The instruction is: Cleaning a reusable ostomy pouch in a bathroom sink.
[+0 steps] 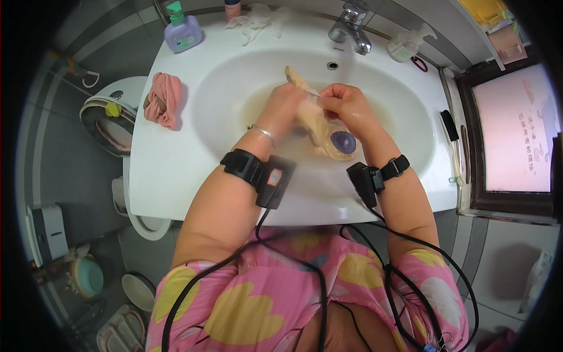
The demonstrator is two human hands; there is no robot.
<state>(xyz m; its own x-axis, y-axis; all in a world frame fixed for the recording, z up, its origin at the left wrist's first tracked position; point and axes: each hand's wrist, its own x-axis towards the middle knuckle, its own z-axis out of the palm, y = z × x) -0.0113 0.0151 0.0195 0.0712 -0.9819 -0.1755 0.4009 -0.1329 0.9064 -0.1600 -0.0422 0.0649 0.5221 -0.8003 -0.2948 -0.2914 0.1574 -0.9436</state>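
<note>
Over the white washbasin [211, 101], which holds cloudy water, my left hand [286, 103] is closed around a wet beige cloth item [314, 121]. One end of the cloth sticks up beyond that hand. My right hand [345, 102] pinches the cloth's edge between thumb and fingers, just right of the left one. The lower part of the cloth hangs into the water, where a round dark purple-grey piece [343, 142] shows against it. What kind of garment it is, I cannot tell. Behind the hands stands a chrome faucet [352, 31], with what looks like water falling from it.
A pink bunched cloth [162, 100] lies on the left counter. Along the back are a purple pump bottle [182, 33], crumpled white tissue-like material [257, 22] and a clear pump bottle [407, 44]. A black-bristled brush [449, 126] rests at the right edge. Black cables hang from both wrist devices.
</note>
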